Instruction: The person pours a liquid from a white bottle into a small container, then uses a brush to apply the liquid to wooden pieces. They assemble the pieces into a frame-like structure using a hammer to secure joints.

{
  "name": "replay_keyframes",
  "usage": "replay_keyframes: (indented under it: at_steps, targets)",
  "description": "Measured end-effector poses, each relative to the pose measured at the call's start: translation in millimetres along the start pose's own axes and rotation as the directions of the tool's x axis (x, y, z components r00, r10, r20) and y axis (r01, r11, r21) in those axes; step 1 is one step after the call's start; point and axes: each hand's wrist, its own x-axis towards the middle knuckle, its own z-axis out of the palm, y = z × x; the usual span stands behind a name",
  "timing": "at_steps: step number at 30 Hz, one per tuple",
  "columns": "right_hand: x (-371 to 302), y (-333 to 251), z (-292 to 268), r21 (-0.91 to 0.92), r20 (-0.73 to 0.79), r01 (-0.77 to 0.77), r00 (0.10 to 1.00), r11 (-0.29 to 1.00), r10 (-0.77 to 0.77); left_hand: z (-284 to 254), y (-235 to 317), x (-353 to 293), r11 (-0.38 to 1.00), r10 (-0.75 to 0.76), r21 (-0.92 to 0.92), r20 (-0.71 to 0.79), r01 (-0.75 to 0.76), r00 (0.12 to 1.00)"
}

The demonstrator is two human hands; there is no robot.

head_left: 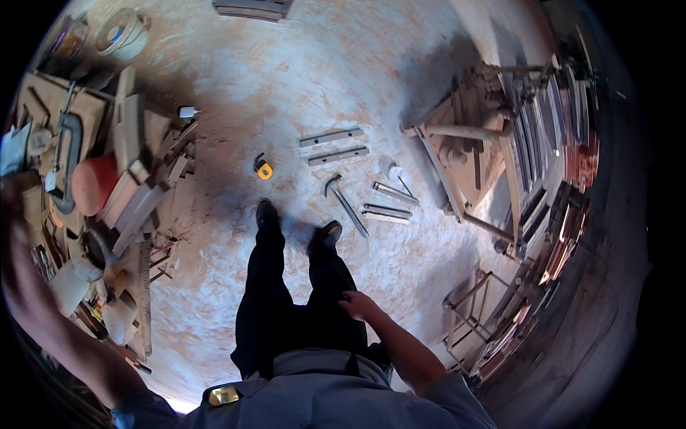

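Observation:
My left arm stretches over the cluttered pile at the left, and my left hand (11, 207) is dark and smeared at the picture's rim. A large C-clamp (69, 154) and a red rounded object (94, 186) are nearest to it. My right hand (359, 305) hangs by my right thigh, its fingers loosely bent and nothing visible in them. On the floor before my shoes lie a claw hammer (347, 206), a yellow tape measure (264, 169) and two slotted bars (331, 136). Right of the hammer are several shorter bars (386, 213) and a thin tool with a white round end (397, 173).
Wood offcuts (132, 207) crowd the left side, with a small white bottle (187, 112) beside them. A bucket (123, 34) stands at the far left. To the right are a wooden frame (464, 132), a smaller frame (477, 306) and stacked boards (547, 129).

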Motion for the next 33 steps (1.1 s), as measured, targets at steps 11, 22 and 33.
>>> replay_keyframes:
  at_steps: [11,22,33]
  targets:
    - [-9,68,9,-0.072,0.057,-0.094,0.994,0.993,0.098,243,56,-422,0.975,-0.165,0.156,0.985,-0.156,-0.051]
    - [-9,207,-2,0.384,-0.094,0.269,0.963,0.883,-0.253,269,151,-440,0.957,-0.262,0.262,0.965,-0.122,0.020]
    - [0,214,31,0.609,0.555,0.012,0.707,0.793,-0.437,318,128,-436,0.927,0.025,0.278,0.623,0.252,-0.781]
